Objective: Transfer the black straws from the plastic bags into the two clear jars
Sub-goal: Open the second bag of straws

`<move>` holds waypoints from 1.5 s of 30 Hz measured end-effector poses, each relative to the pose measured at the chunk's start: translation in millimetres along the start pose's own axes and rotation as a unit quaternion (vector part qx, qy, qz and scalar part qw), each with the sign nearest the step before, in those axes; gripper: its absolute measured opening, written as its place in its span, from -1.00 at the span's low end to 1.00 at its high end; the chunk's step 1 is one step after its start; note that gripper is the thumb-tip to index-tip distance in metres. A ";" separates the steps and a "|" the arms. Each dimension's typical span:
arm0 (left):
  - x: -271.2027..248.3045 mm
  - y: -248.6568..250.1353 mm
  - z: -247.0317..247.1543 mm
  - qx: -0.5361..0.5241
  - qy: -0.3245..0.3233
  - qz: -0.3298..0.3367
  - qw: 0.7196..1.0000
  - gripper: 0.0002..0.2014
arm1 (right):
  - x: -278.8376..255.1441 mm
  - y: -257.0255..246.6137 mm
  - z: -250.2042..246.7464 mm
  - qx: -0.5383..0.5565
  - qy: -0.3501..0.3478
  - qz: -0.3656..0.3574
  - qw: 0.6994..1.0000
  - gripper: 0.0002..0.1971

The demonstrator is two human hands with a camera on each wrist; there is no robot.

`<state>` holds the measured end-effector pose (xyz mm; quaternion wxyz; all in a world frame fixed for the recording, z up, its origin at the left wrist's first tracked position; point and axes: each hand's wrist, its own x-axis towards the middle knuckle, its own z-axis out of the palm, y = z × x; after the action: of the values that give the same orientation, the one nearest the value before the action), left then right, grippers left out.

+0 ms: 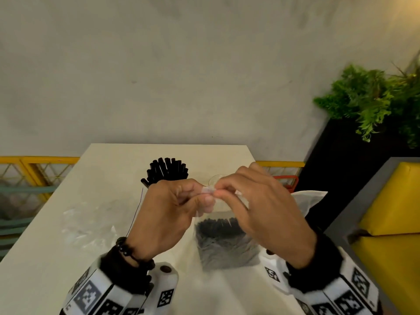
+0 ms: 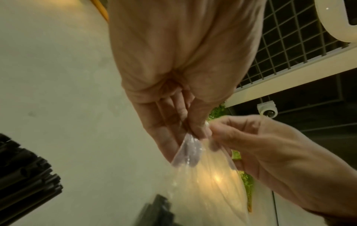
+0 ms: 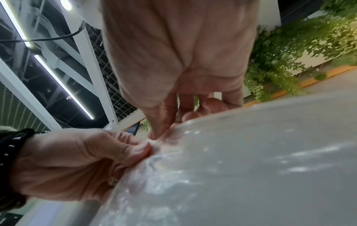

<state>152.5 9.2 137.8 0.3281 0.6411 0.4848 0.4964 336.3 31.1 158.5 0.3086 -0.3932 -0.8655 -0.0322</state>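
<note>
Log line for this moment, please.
left hand: pinches bag top | right hand: pinches bag top | bag: full, unopened | far jar: filled

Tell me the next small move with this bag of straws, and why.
Probably pull the two pinches apart to open the bag's top. Both the left hand and right hand pinch the top edge of the bag side by side, its mouth looks closed, and the straws are all inside it. One jar's straws already stand behind the hands.
</note>
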 end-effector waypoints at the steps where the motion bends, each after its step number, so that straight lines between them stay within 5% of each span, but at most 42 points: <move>1: 0.2 -1.9 -2.5 -0.004 0.007 0.000 1.000 -0.81 | -3.7 8.3 -3.4 -0.009 -0.004 0.010 1.000 -0.83; 4: 0.6 -2.3 -4.0 -0.044 0.010 -0.002 0.999 -0.93 | -11.0 26.8 -11.5 -0.005 -0.002 0.027 1.000 -0.72; 8: 4.3 -2.2 4.9 -0.028 0.000 0.016 0.999 -0.79 | -22.4 36.0 -17.4 -0.002 -0.013 0.026 1.000 -0.71; 14: 13.0 -12.4 -18.1 -0.048 0.031 -0.008 0.998 -0.87 | -64.2 100.8 -57.3 -0.078 -0.038 0.124 0.988 -0.67; 20: 18.5 -6.5 -8.7 -0.048 0.012 -0.001 0.999 -0.85 | -88.3 101.4 -72.9 -0.066 -0.046 0.173 0.982 -0.59; 25: 20.9 -0.1 -1.2 -0.065 -0.002 0.019 0.998 -0.81 | -76.1 72.6 -46.4 -0.064 -0.013 0.111 0.992 -0.55; 30: 20.8 -3.0 -2.4 -0.032 0.025 0.019 0.999 -0.82 | -65.3 62.7 -19.3 -0.056 0.000 0.055 0.997 -0.79; 33: 15.8 -11.8 -7.8 0.131 0.040 0.099 0.986 -0.68 | -60.0 64.0 -16.7 -0.013 0.011 0.054 0.998 -0.82; 37: 13.2 -18.8 3.4 0.323 -0.030 0.234 0.917 -0.68 | -47.5 62.1 -16.3 0.036 0.000 0.058 0.998 -0.80; 41: 21.8 -26.8 12.9 0.330 0.003 0.292 0.898 -0.84 | -45.3 66.1 -19.1 0.037 -0.019 0.082 0.996 -0.77; 45: 27.9 -29.9 14.2 0.290 0.027 0.286 0.913 -0.85 | -54.4 78.8 -28.3 0.011 -0.024 0.128 0.991 -0.48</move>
<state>158.2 45.9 115.5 -0.0414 0.8059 0.4115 0.4238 433.1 41.0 136.2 0.2940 -0.4977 -0.8156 0.0261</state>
